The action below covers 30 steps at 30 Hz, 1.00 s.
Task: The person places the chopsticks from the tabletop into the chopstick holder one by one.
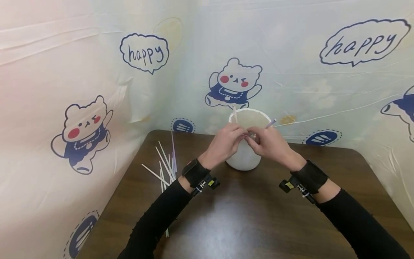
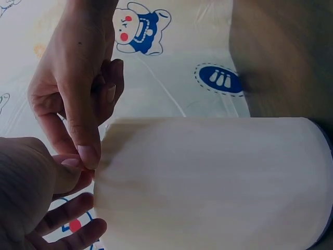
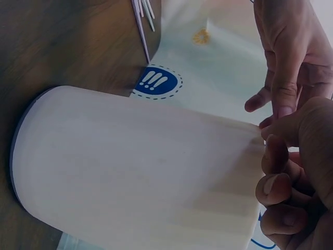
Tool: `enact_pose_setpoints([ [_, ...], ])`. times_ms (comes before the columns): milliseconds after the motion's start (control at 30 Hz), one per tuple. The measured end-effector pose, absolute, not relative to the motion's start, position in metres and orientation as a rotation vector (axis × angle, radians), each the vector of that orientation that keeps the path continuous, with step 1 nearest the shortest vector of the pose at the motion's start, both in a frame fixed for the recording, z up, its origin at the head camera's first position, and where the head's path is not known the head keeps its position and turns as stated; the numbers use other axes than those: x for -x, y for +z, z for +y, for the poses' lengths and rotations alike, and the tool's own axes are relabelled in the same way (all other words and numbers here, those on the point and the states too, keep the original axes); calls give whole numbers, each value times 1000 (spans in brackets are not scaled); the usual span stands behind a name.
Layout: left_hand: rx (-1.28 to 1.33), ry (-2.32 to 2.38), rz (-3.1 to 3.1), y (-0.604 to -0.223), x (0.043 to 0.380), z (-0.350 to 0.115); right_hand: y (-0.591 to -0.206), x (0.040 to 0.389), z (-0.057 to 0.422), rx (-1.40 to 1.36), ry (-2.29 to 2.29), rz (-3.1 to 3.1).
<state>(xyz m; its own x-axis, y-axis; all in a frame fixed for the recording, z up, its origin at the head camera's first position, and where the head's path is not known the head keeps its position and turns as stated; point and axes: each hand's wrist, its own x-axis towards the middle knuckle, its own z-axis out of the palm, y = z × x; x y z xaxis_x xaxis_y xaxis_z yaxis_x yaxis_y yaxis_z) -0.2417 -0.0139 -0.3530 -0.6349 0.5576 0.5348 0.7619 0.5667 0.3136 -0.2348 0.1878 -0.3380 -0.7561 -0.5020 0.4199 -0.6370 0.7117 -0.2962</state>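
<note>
Both hands meet at the near rim of a tall white bin, fingertips touching. My left hand pinches with thumb and forefinger; a pale straw-like stick rises above it. A short purple straw-like stick sticks out above my right hand, whose thumb and forefinger also pinch. What lies between the fingertips is mostly hidden, and I cannot tell whether the two sticks are joined. In the left wrist view the right hand comes from the top, by the bin's edge. The left hand enters from above in the right wrist view.
On the left of the brown table lies a loose bunch of white and purple sticks, partly behind the left forearm. A patterned cloth hangs close behind the table and along its sides. Both wrists wear black straps with small cameras.
</note>
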Motion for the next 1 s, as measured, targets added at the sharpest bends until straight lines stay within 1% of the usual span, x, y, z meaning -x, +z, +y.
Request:
enact_pose_setpoints([
  [200, 1063, -754, -2434, -354, 238, -19, -334, 230, 187, -885, 606, -2617],
  [367, 1049, -750, -2420, -359, 232, -38, -330, 215, 183, -951, 553, -2479],
  [467, 1054, -678, -2401, -363, 222, -59, -330, 203, 177, -1063, 508, -2356],
  [667, 1058, -452, -2442, -373, 190, -110, -342, 175, 157, -1292, 401, -2182],
  [833, 1067, -206, -2565, -398, 174, -152, -354, 149, 142, -1451, 357, -2117],
  [1000, 966, -29, -2818, -424, 163, -186, -364, 131, 136, -1584, 405, -2186],
])
